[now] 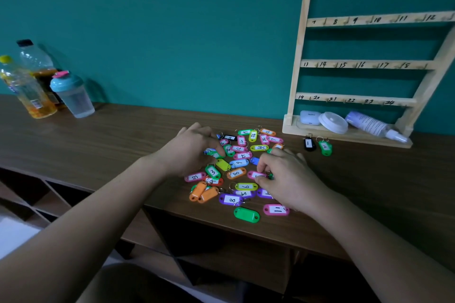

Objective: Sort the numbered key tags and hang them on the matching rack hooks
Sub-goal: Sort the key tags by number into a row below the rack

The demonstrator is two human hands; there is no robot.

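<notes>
A pile of several coloured numbered key tags (238,172) lies on the brown table (98,135). My left hand (189,150) rests on the pile's left side, its fingertips touching a green tag (216,154). My right hand (285,177) sits on the pile's right side and pinches a pink tag (256,175) at its ring end. A black tag (309,144) and a green tag marked 2 (325,147) lie apart to the right. The wooden rack (364,64) with numbered hooks 1 to 24 leans against the teal wall; its hooks are bare.
Two bottles (29,86) and a lidded cup (71,96) stand at the table's far left. On the rack's base lie a white case (309,117), a round lid (333,122) and a spray bottle (374,125). Open shelves sit below the table edge.
</notes>
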